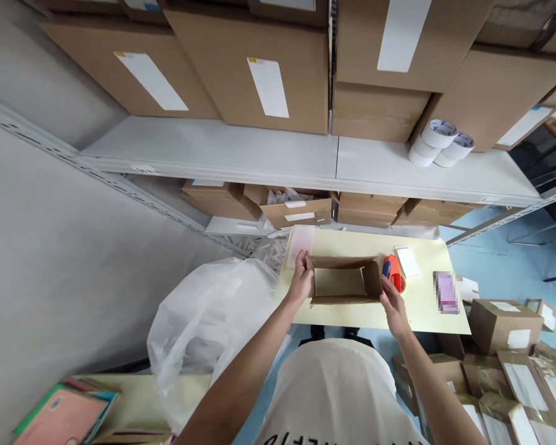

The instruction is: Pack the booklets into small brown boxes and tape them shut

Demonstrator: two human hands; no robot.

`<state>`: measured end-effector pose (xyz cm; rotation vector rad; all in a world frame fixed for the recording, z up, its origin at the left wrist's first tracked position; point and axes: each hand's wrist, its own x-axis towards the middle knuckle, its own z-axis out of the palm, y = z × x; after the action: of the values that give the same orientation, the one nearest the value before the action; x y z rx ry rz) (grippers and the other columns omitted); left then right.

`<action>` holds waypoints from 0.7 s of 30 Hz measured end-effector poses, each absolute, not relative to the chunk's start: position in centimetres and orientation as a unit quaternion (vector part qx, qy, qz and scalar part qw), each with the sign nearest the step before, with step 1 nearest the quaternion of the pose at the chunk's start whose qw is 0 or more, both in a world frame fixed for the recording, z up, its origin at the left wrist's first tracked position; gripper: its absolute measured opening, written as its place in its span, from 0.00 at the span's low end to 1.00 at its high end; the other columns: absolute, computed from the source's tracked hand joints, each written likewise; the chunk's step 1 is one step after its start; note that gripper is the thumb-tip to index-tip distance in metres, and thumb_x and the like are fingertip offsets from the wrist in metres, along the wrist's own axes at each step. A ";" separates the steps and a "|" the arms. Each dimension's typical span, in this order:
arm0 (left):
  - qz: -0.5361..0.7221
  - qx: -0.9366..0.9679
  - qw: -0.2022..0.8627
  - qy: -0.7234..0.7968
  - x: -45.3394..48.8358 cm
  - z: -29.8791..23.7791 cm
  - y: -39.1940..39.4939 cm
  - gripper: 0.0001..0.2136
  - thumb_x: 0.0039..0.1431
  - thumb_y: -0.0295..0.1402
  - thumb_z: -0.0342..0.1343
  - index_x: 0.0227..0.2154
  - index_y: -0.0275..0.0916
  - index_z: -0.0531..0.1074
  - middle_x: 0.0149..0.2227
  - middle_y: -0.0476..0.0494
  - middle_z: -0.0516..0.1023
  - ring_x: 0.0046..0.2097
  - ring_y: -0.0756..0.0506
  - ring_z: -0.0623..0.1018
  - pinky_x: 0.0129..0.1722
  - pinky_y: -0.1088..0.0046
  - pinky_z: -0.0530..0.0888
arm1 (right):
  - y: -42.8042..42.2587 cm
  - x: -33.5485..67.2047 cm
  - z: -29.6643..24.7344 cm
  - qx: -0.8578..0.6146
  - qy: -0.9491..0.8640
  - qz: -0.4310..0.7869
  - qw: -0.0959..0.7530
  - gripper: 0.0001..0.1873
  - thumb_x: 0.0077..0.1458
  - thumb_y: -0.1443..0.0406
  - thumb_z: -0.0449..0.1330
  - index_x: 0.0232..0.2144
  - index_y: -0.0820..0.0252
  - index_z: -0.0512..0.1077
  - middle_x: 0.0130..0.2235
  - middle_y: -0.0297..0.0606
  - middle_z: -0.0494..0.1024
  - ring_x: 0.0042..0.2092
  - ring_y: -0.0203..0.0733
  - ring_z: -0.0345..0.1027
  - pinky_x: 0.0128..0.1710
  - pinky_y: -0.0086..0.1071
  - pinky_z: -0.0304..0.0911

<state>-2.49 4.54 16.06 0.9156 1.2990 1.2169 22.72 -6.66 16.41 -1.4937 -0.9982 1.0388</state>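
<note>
A small cardboard box is held between both hands over the pale yellow table. Its walls are unfolded into a rectangle, and the pale surface showing through the middle looks like the tabletop. My left hand pinches its left end, while my right hand grips the right end near the front corner. Just beyond the right hand lies a red-orange tape dispenser with a blue part. A pinkish paper sheet lies behind the left hand.
White paper slips and a pixelated purple item are on the table's right side. Shelving with large cartons and tape rolls rises behind. A big plastic bag stands left; taped boxes crowd the floor at right.
</note>
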 end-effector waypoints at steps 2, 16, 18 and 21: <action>0.496 0.391 0.543 0.553 -1.7 15.7 4.5 0.26 0.43 0.31 0.58 0.49 0.44 0.64 0.57 0.38 0.69 0.60 0.40 0.68 0.56 0.64 0.68 | -6.2 23.0 16.0 -0.647 -0.408 0.415 0.492 0.31 0.54 0.45 0.59 0.54 0.54 0.69 0.56 0.49 0.72 0.60 0.55 0.64 0.57 0.53 0.63; 0.351 0.699 0.379 0.495 -4.9 16.8 0.6 0.31 0.41 0.54 0.66 0.46 0.41 0.74 0.58 0.32 0.67 0.62 0.31 0.65 0.61 0.52 0.62 | -5.1 24.1 16.1 -0.627 -0.513 0.421 0.408 0.30 0.53 0.46 0.59 0.54 0.54 0.68 0.63 0.51 0.62 0.62 0.59 0.59 0.51 0.52 0.68; 0.324 0.725 0.365 0.486 -4.9 16.6 0.6 0.38 0.34 0.55 0.69 0.49 0.40 0.71 0.63 0.29 0.60 0.66 0.28 0.59 0.62 0.50 0.60 | -5.0 23.8 15.7 -0.630 -0.494 0.422 0.427 0.33 0.54 0.46 0.58 0.56 0.54 0.64 0.62 0.51 0.63 0.62 0.59 0.60 0.52 0.53 0.68; 0.293 0.752 0.360 0.468 -5.0 16.6 0.8 0.42 0.28 0.53 0.72 0.50 0.39 0.69 0.63 0.27 0.61 0.66 0.29 0.58 0.63 0.49 0.60 | -5.1 23.5 15.3 -0.610 -0.501 0.435 0.434 0.37 0.52 0.44 0.59 0.58 0.55 0.60 0.65 0.53 0.58 0.64 0.59 0.57 0.53 0.51 0.67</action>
<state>-4.98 0.81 16.56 1.9381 1.2069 0.7558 23.47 -5.11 15.33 -1.5190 -1.2481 1.0835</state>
